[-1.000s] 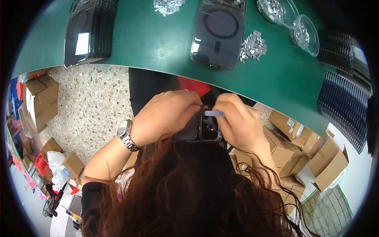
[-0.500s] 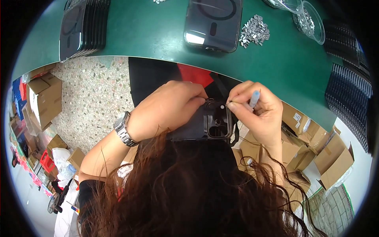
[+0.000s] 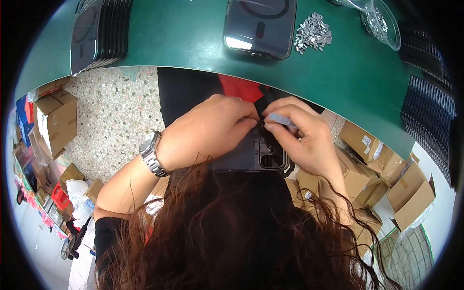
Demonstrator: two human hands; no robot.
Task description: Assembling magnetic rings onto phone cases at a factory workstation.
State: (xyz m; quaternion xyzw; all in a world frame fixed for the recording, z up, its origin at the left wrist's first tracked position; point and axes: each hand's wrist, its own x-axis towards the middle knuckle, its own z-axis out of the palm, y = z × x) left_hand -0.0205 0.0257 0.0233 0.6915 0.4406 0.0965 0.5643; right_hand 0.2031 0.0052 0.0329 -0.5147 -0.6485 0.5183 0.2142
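A dark, see-through phone case [image 3: 237, 155] lies flat over my lap, its camera cutout at the right end. My left hand [image 3: 205, 126] has a watch at its wrist and pinches the case's far edge between thumb and finger. Close beside those fingertips is my right hand [image 3: 304, 135], thumb and forefinger pinched at the same far edge, near the camera end. A pen-like tool with a light blue end [image 3: 281, 119] is held in my right hand. Whatever sits between the right fingertips is too small to make out, and the fingers partly hide the camera cutout.
On the green table [image 3: 183, 43] are a phone case stack [image 3: 259, 41], a heap of small silvery metal pieces [image 3: 313, 33], and a clear tub [image 3: 384, 24] with more. Another stack [image 3: 89, 41] stands left, rows of dark cases [image 3: 427, 111] right. Cardboard boxes [image 3: 408, 193] crowd the floor.
My right hand has moved left along the case's far edge, from the camera corner to beside my left fingertips. The pen-like tool has tilted over with it. My left hand keeps its grip.
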